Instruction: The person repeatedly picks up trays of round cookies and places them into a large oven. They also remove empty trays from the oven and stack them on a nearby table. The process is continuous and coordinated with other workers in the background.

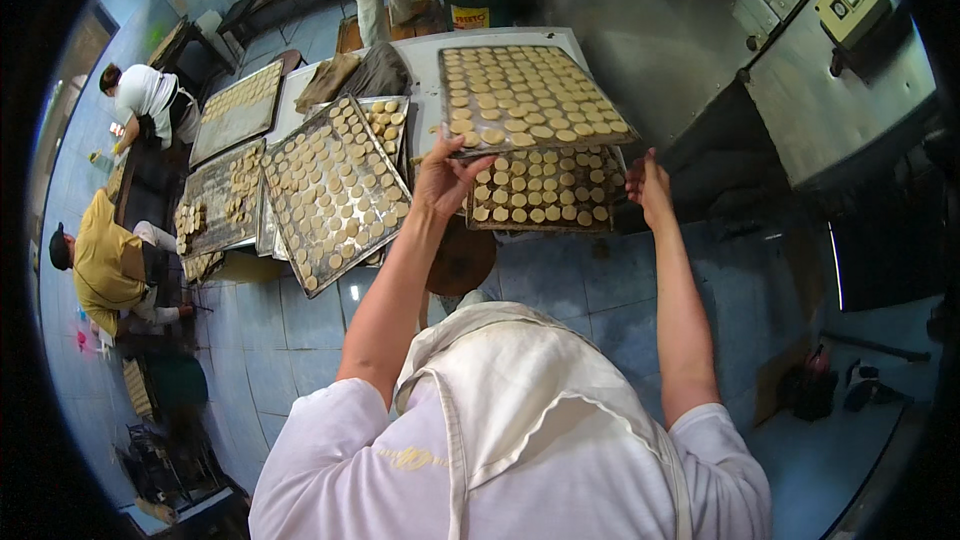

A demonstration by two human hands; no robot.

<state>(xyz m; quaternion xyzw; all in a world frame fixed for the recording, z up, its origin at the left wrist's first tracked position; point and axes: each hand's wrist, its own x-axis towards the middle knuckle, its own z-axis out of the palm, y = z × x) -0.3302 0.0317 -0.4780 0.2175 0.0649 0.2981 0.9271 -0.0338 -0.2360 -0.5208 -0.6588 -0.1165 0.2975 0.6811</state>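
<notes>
My left hand [444, 184] grips the near left corner of a metal baking tray [469, 101] covered with rows of pale, round, flat dough pieces or biscuits. This upper tray sits tilted above a second, darker tray [540, 226], which carries similar rounds and is partly hidden by it. My right hand [651, 187] is just below the upper tray's near right corner, thumb raised and fingers pointing toward the lower tray's right side. It holds nothing; whether its fingertips touch the lower tray cannot be made out.
Left on the white table [424, 52] lie another full tray [330, 195], a partly filled one [217, 191] and dark cloths [375, 75]. Metal oven-like equipment [645, 37] stands at right. A round stool [461, 259] is below the table. Two people [112, 255] work at far left; another stands beyond the table.
</notes>
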